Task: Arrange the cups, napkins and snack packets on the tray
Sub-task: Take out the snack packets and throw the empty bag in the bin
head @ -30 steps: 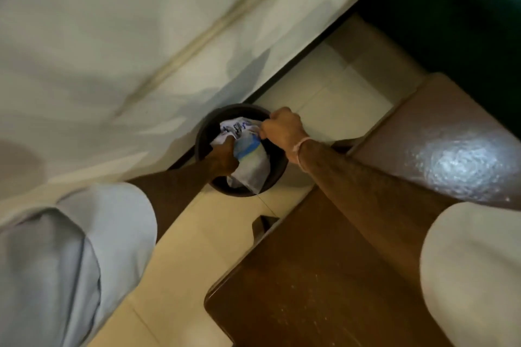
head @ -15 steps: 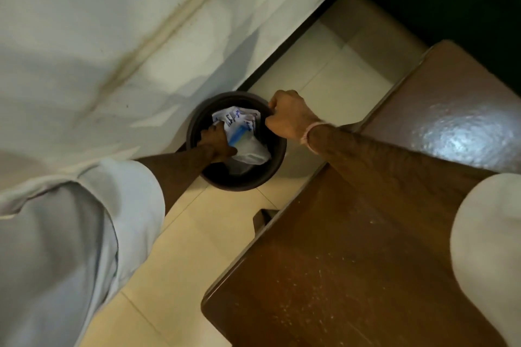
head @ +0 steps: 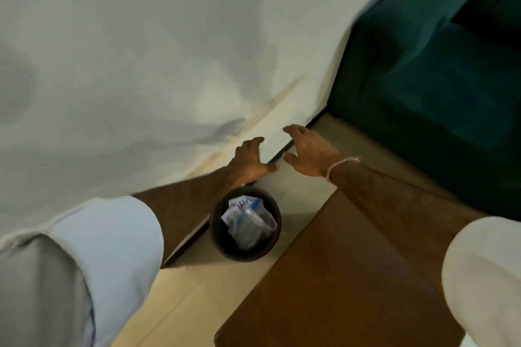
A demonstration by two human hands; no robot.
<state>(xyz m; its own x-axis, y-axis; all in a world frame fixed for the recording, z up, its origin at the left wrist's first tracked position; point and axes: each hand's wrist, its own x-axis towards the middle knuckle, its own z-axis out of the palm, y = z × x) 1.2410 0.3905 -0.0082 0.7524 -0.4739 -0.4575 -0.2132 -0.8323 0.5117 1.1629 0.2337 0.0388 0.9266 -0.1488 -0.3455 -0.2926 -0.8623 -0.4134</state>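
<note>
a: lying tilted in the round black waste bin point(head: 218, 236) on the tiled floor point(head: 174, 293): a crumpled clear plastic packet point(head: 255, 220), long axis slanting from upper left to lower right.

b: and the hands?

a: left hand point(head: 249, 162) and right hand point(head: 308, 153) above the bin, fingers spread, holding nothing, thumbs nearly meeting.

- A crumpled white packet with blue print point(head: 239, 205) is lying inside the round black waste bin point(head: 218, 236), up against its far inner wall, creased and partly folded.
- A clear plastic cup with a blue band point(head: 255, 217) is lying tilted on its side in the same bin, resting over the packet and touching it, its mouth pointing toward the bin's right rim.
</note>
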